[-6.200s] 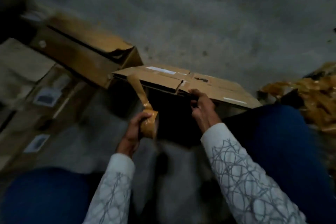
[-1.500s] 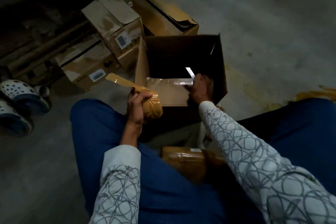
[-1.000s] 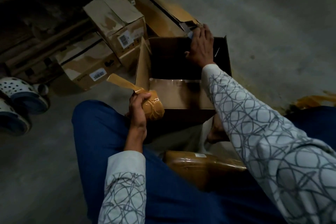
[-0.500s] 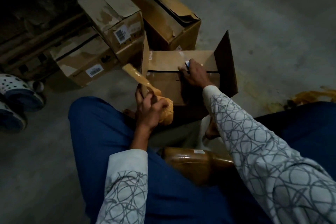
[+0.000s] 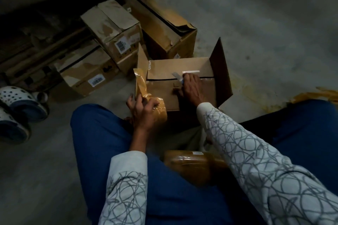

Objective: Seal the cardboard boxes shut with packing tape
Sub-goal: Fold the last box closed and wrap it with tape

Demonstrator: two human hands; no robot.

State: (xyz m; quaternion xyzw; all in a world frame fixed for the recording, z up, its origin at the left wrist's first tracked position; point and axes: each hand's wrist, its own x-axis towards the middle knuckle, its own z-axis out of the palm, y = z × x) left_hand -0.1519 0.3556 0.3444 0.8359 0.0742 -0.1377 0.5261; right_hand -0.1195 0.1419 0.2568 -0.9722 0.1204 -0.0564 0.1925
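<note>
Raised flaps [image 5: 221, 71] fence the box [image 5: 164, 95] sides — cartons [image 5: 113, 29] crowd left, open floor [image 5: 274, 33] right.

Dim scene, deep shadow upper left, soft motion blur, wide-angle bending at edges

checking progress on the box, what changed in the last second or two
The right hand reached to the far flap, pulled it down over the box and now rests on the seam. The left hand brought the tape roll nearer the box. Unchanged: the left hand grips the roll with a strip pulled free, and the side flaps stand up.
</note>
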